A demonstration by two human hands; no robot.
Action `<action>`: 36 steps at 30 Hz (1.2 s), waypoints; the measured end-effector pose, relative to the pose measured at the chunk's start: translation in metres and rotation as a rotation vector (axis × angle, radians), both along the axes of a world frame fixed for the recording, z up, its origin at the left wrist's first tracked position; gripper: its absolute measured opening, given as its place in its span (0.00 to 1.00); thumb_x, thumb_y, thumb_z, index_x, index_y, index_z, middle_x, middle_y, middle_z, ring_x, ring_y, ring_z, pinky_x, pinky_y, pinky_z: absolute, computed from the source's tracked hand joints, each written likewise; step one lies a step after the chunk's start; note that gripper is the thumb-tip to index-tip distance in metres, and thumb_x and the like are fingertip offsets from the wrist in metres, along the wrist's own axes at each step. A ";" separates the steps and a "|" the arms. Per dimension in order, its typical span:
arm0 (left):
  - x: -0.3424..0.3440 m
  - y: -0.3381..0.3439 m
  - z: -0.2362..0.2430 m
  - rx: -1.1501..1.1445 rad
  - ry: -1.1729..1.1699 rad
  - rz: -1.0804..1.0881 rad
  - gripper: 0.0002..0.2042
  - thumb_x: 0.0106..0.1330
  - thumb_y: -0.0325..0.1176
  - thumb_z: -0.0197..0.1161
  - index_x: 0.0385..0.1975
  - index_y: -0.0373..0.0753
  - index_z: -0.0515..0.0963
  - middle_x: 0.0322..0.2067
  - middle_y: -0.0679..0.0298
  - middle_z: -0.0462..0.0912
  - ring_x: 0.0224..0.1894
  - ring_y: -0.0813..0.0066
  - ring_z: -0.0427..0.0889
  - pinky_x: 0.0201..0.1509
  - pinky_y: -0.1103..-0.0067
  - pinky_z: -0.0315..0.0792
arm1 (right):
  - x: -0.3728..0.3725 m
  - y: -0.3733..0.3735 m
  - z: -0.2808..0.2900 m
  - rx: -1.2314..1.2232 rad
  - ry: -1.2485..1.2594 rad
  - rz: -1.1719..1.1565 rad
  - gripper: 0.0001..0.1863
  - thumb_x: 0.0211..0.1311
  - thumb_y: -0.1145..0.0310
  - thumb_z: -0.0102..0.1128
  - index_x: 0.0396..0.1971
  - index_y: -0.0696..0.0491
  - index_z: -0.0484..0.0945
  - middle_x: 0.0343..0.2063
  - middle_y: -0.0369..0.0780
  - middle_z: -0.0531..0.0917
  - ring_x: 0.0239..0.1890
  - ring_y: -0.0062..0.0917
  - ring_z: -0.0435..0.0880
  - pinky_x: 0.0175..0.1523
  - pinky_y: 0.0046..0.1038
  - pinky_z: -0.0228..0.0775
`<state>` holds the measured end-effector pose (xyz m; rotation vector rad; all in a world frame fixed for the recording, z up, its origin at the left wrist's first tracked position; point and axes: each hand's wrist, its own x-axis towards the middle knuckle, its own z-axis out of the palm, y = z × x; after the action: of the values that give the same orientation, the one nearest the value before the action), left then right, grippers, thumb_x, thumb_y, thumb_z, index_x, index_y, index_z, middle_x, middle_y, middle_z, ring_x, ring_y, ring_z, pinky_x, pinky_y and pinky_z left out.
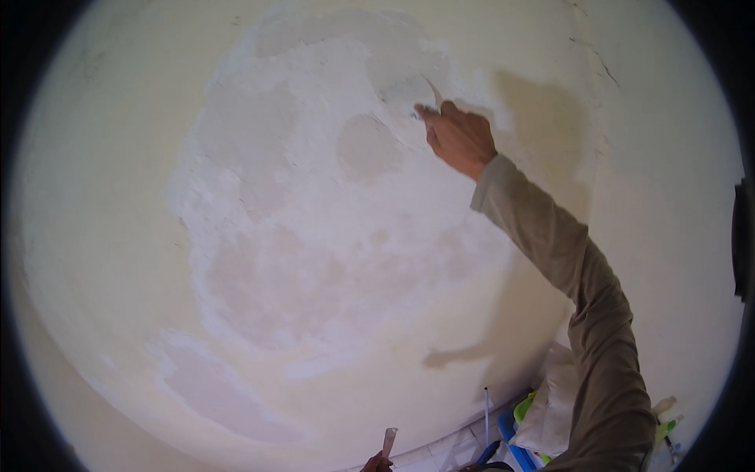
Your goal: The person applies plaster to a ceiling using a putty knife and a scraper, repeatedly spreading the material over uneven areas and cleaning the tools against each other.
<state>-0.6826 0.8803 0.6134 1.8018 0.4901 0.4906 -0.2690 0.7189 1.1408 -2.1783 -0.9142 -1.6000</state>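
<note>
My right arm, in a brown sleeve, reaches up to the wall [472,315]. My right hand [462,140] is closed round a putty knife [407,90], with a finger laid along it. Its thin greyish blade lies against the upper part of a large patch of pale filler [314,157]; the handle is hidden in my hand. Low at the bottom edge, my left hand [376,464] shows only in part. It grips a narrow, flat-ended scraper [389,442] that points upward, apart from the wall patch.
A smaller filled patch [224,397] lies at the lower left. Cracks [605,69] run near the wall's corner on the upper right. A blue bin [515,448] and a pale cushion-like bundle [553,405] stand on the tiled floor below my right arm. A dark object [741,240] sits at the right edge.
</note>
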 end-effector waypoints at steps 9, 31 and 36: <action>0.057 -0.022 0.069 0.023 -0.022 -0.048 0.12 0.70 0.28 0.53 0.49 0.32 0.77 0.27 0.62 0.80 0.27 0.77 0.75 0.31 0.78 0.70 | 0.027 -0.074 -0.124 0.030 0.178 -0.020 0.20 0.58 0.70 0.57 0.52 0.48 0.77 0.28 0.42 0.76 0.22 0.36 0.79 0.27 0.35 0.73; 0.233 -0.255 0.255 -0.441 -0.124 -0.312 0.12 0.74 0.37 0.50 0.38 0.34 0.74 0.22 0.62 0.80 0.20 0.83 0.72 0.23 0.84 0.66 | 0.049 -0.293 -0.283 -0.201 0.604 1.023 0.18 0.57 0.81 0.55 0.49 0.53 0.77 0.41 0.40 0.83 0.39 0.33 0.81 0.44 0.31 0.73; 0.221 -0.257 0.250 -0.305 -0.128 -0.267 0.12 0.75 0.38 0.49 0.37 0.35 0.74 0.22 0.65 0.77 0.20 0.84 0.69 0.24 0.84 0.64 | 0.041 -0.278 -0.290 -0.210 0.564 0.759 0.20 0.55 0.84 0.55 0.48 0.53 0.78 0.39 0.39 0.83 0.37 0.35 0.81 0.42 0.32 0.74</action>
<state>-0.4619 0.6231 0.8637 1.5034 0.2161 0.3237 -0.2276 0.4405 0.8512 -1.8693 -1.4933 -0.5252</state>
